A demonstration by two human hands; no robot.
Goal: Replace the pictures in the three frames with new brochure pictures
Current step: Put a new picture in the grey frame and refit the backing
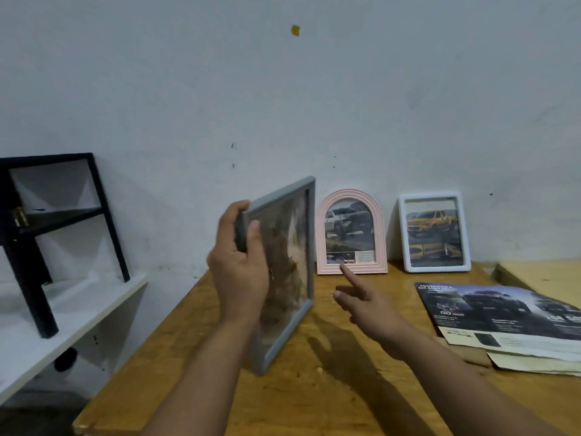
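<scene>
My left hand [239, 259] grips the left edge of a grey picture frame [292, 278], held upright and turned at an angle above the wooden table [314, 388]; a brownish picture shows behind its glass. My right hand [361, 297] hovers to the frame's right, holding nothing, index finger pointing toward the wall. A pink arched frame [352, 234] with a car picture leans against the wall. Right of it stands a white rectangular frame [434, 232] showing a yellow car. A car brochure [503, 313] lies on the table at the right.
A black metal rack [47, 221] stands on a white shelf [47, 325] to the left of the table. A brown paper sheet [534, 363] lies under the brochure. A second wooden surface [544, 278] adjoins at the far right.
</scene>
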